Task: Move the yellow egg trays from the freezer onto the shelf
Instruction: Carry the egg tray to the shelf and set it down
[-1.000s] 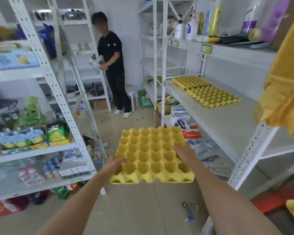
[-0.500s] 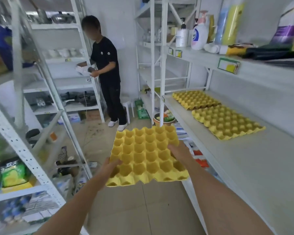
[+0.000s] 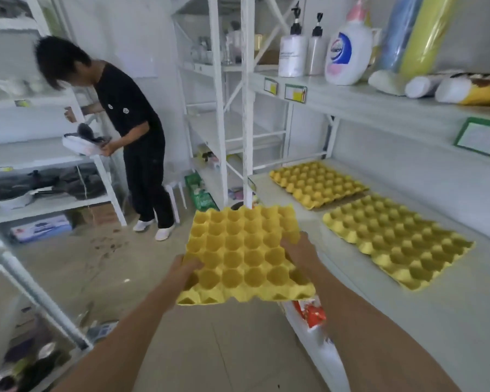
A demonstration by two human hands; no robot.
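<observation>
I hold one yellow egg tray [image 3: 239, 251] level in front of me, over the aisle floor and just left of the shelf's front edge. My left hand [image 3: 185, 268] grips its near left edge. My right hand [image 3: 299, 250] grips its right side. Two more yellow egg trays lie flat on the white shelf [image 3: 425, 321] to my right: a nearer tray [image 3: 398, 239] and a farther tray [image 3: 317, 183] beyond it. The freezer is out of view.
A person in black [image 3: 130, 137] stands at the far racks on the left, handling something. Bottles [image 3: 347, 49] and rolls sit on the shelf above the trays. A white upright post [image 3: 246, 108] stands at the shelf's far corner. Packaged goods [image 3: 309, 312] lie below the shelf.
I have walked forward and turned right towards the shelf. The held tray now sits closer to the shelf edge and the two laid trays look nearer. Both hands keep their grip.
</observation>
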